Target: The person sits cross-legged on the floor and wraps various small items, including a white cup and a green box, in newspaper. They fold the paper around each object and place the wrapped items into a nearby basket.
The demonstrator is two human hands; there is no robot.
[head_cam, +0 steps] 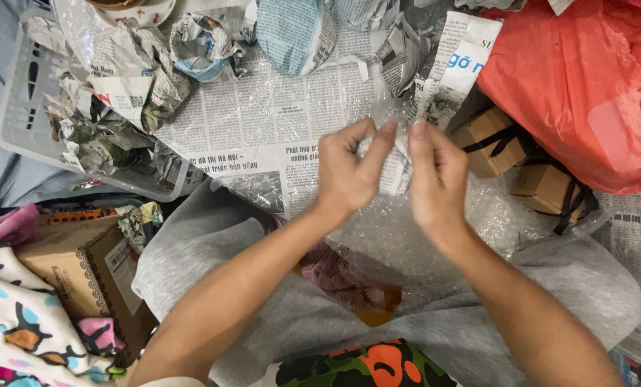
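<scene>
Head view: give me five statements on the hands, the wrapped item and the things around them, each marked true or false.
1. Both hands hold one small newspaper-wrapped bundle. True: the left hand and right hand grip it from either side.
2. Bubble wrap lies under the hands. True.
3. The plastic bag at upper right is blue. False: it is red.
4. The grey plastic basket at upper left holds folded clothes. False: it holds crumpled newspaper.
5. Small brown boxes with black ribbon sit beside the right hand. True.
</scene>
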